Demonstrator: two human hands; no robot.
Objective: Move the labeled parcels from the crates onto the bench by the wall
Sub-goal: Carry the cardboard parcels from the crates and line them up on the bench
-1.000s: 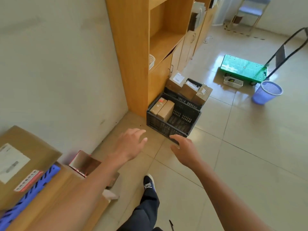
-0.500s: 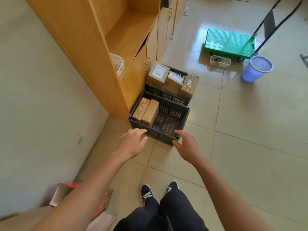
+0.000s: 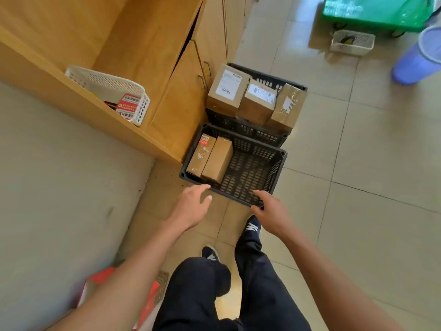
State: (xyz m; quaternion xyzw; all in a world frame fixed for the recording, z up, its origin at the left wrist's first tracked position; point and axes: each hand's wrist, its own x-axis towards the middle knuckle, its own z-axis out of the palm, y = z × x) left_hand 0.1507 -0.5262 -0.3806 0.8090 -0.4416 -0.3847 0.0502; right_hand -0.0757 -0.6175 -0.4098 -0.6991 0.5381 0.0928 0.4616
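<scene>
Both hands reach empty at frame centre, fingers loose: left hand (image 3: 191, 206) and right hand (image 3: 270, 212) over the near crate (image 3: 274, 170) rim, likely readying for its two parcels (image 3: 210, 158). Three more parcels (image 3: 255, 99) fill the far crate (image 3: 267, 78) above.

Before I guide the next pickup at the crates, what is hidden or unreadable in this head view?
- Bench by the wall: not in frame.
- Parcel labels: print too small to read.
- Far crate: its inside is hidden by three parcels.
- Near crate: whether the plain parcel has a label cannot be told.
- Green cart: cut off by the top edge.
- Left hand and right hand: palms face away.
</scene>
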